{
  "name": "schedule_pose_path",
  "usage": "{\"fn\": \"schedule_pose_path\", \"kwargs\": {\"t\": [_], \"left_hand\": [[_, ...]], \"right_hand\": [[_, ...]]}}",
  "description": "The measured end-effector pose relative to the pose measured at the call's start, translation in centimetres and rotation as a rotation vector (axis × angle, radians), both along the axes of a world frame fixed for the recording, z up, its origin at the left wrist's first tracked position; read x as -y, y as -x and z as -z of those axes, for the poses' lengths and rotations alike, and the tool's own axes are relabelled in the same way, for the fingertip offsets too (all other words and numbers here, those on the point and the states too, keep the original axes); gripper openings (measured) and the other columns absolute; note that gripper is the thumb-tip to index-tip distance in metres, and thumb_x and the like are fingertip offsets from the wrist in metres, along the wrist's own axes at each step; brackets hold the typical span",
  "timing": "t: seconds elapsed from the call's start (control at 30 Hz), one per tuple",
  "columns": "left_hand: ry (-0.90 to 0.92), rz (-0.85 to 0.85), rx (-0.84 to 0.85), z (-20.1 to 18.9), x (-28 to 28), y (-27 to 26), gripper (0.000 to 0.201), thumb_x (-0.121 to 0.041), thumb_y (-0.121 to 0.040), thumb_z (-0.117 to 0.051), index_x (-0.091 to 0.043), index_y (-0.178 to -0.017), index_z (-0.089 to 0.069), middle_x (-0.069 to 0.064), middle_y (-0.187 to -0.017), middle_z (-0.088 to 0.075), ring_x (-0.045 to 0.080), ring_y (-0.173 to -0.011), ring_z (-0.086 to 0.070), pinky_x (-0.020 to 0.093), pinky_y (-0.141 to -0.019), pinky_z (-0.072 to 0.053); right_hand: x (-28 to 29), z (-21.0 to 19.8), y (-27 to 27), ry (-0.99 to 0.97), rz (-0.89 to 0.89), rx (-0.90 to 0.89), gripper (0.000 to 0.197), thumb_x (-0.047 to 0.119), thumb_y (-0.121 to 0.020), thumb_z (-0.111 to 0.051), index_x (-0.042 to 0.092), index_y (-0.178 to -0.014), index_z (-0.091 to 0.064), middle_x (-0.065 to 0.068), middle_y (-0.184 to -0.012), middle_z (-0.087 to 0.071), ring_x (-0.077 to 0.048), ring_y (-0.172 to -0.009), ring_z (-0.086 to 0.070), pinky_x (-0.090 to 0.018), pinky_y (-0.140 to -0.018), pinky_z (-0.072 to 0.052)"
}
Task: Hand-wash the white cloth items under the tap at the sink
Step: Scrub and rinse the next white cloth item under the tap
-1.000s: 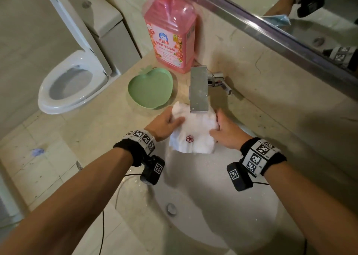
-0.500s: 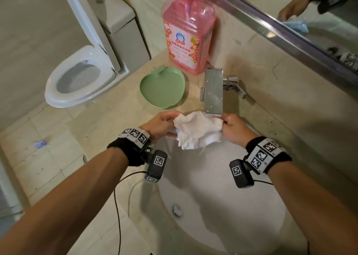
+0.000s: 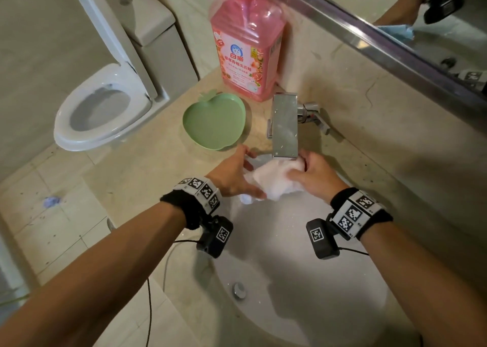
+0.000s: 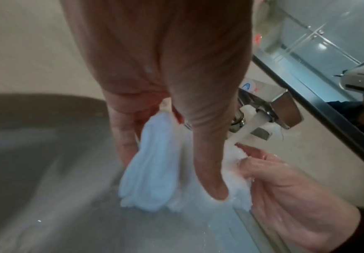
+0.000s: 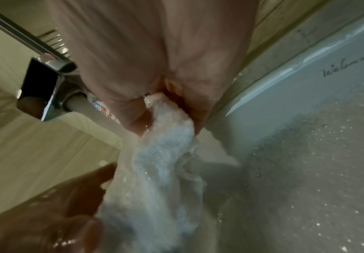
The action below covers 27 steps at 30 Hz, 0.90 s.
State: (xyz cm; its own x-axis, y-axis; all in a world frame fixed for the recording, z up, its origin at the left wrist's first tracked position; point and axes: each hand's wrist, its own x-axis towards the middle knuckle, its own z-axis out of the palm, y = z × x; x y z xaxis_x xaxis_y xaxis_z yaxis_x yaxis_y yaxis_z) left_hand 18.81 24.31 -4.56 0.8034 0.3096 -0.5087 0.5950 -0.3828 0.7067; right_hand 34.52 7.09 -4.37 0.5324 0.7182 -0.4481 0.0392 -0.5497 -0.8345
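Nearest are the two forearms, each with a black wrist band carrying printed markers and a small camera. Between them lies the pale sink (image 3: 303,280), its metal drain (image 3: 238,290) close to the near-left rim. Over the far part of the basin both hands hold the cloth (image 3: 274,180) — a white, bunched and wet piece, held above the bowl and directly below the spout of the tap (image 3: 285,125). Its long axis runs roughly left to right between the hands, a little tilted, and a loose end hangs down toward the basin at the left side. The left hand (image 3: 234,174) grips the left end; in the left wrist view the thumb and fingers (image 4: 120,137) curl around a hanging fold of the cloth (image 4: 150,164). The right hand (image 3: 315,174) grips the right end, with its fingers closed around the fabric; the right wrist view shows the cloth (image 5: 166,137) coming out from the closed palm. Water runs from the spout (image 4: 248,123) onto the cloth and the right fingers. Farther, on the counter left of the tap, sits a green dish (image 3: 216,122) shaped like an apple. Behind it stands a pink bottle (image 3: 247,48) against the wall, and the mirror (image 3: 395,17) is to the right. At far left is the toilet (image 3: 105,106) — seat down, lid up.
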Motion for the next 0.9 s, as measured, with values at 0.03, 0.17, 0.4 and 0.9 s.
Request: {"fn": "schedule_pose_path", "kwargs": {"t": [0.03,0.17,0.4,0.9], "left_hand": [[0.003,0.018,-0.051,0.2,0.6,-0.6,0.104,-0.052,-0.048,-0.092,-0.027,-0.131,-0.036,-0.008,-0.111,-0.057,0.01,-0.097,-0.059,0.028,-0.083,-0.049],[-0.109,0.129,-0.185,1.4,3.1,-4.0,0.089,-0.057,-0.054,-0.086,-0.028,-0.131,-0.051,-0.01,-0.116,-0.062,0.015,-0.103,-0.061,0.032,-0.09,-0.05],[-0.184,0.288,-0.055,0.9,3.5,-5.8,0.038,-0.046,-0.091,-0.056,-0.024,-0.121,-0.06,-0.002,-0.115,-0.066,0.018,-0.1,-0.06,0.021,-0.083,-0.044],[-0.722,0.366,-0.07,-1.2,2.5,-3.5,0.049,-0.029,-0.072,-0.07,-0.015,-0.116,-0.054,0.007,-0.096,-0.064,0.033,-0.079,-0.066,0.033,-0.06,-0.046]], "right_hand": [[0.2,-0.2,-0.1,-0.011,-0.004,0.0,0.04,0.005,-0.082,-0.071,0.026,-0.116,-0.065,0.005,-0.106,-0.074,-0.016,-0.1,-0.07,-0.045,-0.094,-0.057],[0.6,-0.3,-0.2,-0.091,0.009,0.019,0.043,0.001,-0.082,-0.074,0.028,-0.115,-0.069,0.005,-0.107,-0.075,-0.014,-0.1,-0.071,-0.043,-0.093,-0.058],[2.3,-0.7,-1.9,-0.079,-0.059,0.047,0.056,0.0,-0.079,-0.072,0.055,-0.089,-0.068,0.023,-0.098,-0.07,-0.002,-0.092,-0.067,-0.021,-0.076,-0.056],[-2.0,0.6,1.5,0.333,-0.321,0.064,0.096,0.037,-0.067,-0.086,0.014,-0.145,-0.036,0.004,-0.117,-0.054,-0.015,-0.107,-0.053,-0.024,-0.07,-0.047]]}}
